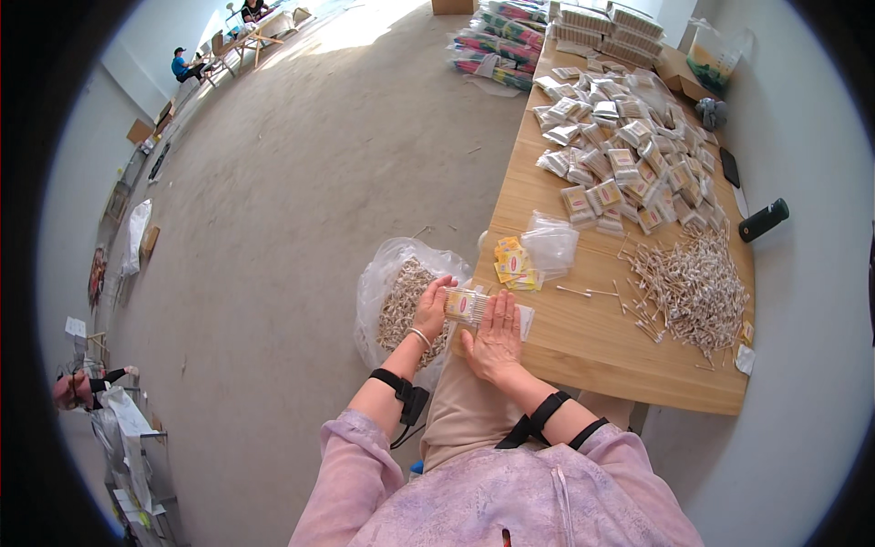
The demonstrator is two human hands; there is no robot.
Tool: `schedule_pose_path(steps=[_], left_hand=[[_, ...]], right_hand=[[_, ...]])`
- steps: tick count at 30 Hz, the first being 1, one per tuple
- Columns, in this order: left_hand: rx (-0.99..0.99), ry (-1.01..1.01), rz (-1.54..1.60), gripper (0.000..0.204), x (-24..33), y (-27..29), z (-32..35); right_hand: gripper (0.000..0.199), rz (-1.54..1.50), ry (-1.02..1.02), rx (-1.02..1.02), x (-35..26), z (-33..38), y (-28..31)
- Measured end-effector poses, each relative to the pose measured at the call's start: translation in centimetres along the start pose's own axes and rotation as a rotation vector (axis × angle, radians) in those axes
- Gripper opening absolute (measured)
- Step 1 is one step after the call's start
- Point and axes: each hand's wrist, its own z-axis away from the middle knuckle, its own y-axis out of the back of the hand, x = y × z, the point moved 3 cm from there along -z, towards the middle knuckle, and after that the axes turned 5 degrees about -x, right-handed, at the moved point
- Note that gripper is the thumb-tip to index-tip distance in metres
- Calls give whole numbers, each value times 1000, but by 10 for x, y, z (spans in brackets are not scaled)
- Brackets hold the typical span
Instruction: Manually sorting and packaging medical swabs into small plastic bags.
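A pack of cotton swabs (464, 306) with a yellow-and-white label card lies between my two hands at the table's near left corner. My left hand (432, 308) is closed around its left end. Flat fingers of my right hand (497, 335) rest against the pack's right end, stretched out and close together. Just beyond are a small pile of yellow label cards (513, 261) and a stack of clear plastic bags (552, 244). Below my left hand, a large clear sack (372, 290) full of loose swabs stands beside the table.
A heap of loose swabs (690, 290) covers the wooden table's (629, 365) right side. Farther back lie many filled swab packs (629, 137), with stacked bundles (597, 29) behind. A black bottle (764, 221) and a phone (729, 168) lie by the wall. Other people sit far left.
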Motion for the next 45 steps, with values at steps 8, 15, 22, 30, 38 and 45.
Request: schedule_pose_path(steps=[8, 15, 22, 30, 38, 45], left_hand=[[37, -62, -88, 34, -6, 5, -3], [33, 19, 38, 44, 11, 8, -2], [-79, 28, -1, 61, 12, 0, 0], [-123, 51, -13, 62, 19, -2, 3], [-63, 49, -49, 43, 24, -7, 0], [184, 52, -476, 48, -15, 13, -25]], right_hand=[[90, -43, 40, 29, -12, -3, -4], [65, -586, 44, 321, 3, -17, 10], [58, -849, 77, 395, -11, -33, 2], [60, -953, 99, 405, -36, -40, -8], [54, -905, 145, 451, -34, -44, -17], [54, -914, 246, 385, -25, -38, -2]])
